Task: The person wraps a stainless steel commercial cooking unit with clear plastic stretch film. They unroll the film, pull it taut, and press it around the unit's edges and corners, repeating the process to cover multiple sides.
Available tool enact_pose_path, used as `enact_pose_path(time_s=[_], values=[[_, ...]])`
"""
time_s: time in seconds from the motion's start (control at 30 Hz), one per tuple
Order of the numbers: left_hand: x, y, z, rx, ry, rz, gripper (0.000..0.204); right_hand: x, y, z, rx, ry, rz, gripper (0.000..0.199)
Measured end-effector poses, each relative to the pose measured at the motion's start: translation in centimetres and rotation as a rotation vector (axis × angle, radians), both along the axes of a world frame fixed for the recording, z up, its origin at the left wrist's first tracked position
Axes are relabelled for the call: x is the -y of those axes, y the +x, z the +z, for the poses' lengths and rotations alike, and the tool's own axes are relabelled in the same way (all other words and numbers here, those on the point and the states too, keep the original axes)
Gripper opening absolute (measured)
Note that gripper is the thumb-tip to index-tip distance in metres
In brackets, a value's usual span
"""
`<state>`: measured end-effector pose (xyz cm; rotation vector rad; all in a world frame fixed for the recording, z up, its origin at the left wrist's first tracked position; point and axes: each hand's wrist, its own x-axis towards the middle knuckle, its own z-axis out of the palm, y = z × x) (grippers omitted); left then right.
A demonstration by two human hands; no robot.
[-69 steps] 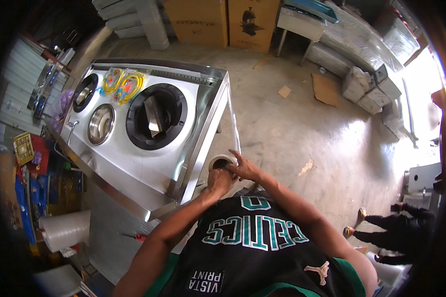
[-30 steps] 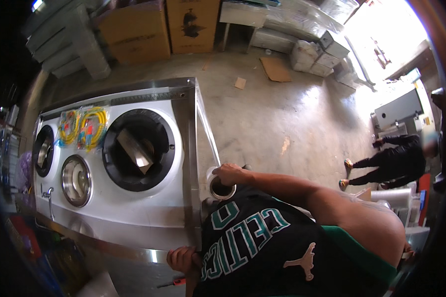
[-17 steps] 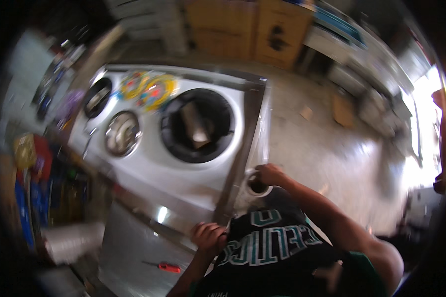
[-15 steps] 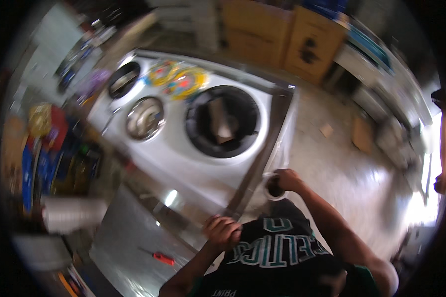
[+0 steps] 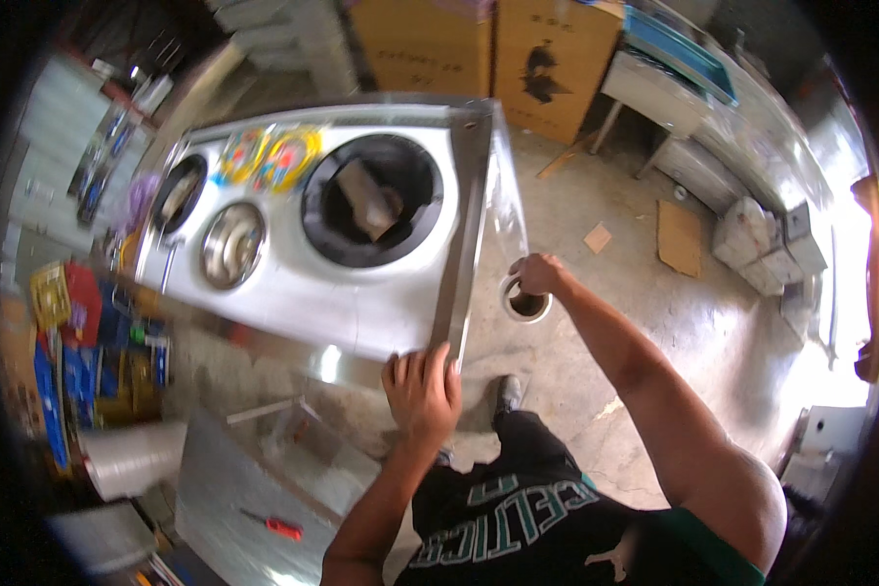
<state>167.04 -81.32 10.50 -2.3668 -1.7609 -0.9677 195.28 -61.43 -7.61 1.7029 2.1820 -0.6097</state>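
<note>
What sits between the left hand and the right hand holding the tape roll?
In the head view, only the steel unit's corner edge and bare floor lie between the left hand and the right hand on the tape roll.

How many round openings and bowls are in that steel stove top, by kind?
Large black burner well: 1
Small dark opening: 1
Steel bowl: 1
Total: 3

The left hand rests on the stove top's near corner; the right hand holds a roll of tape.
</note>
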Motion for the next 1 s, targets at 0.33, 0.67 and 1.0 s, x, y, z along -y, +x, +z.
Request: enact_pose_path(time_s=[0.33,0.67,1.0], values=[[-3.9,16.8,-16.6,-0.407,-0.317,-0.462,0.082,3.0,4.9,-1.4,0.063,0.040,-0.035,0.027],[-6.2,18.9,-18.5,-0.503,-0.248,-0.292,0.043,2.5,2.0,0.1,-0.079,-0.026,0.041,0.026],[-5.4,16.2,-19.8,-0.331,-0.311,-0.393,0.039,5.4,14.7,-7.7,-1.314,-0.070,-0.734,0.077]])
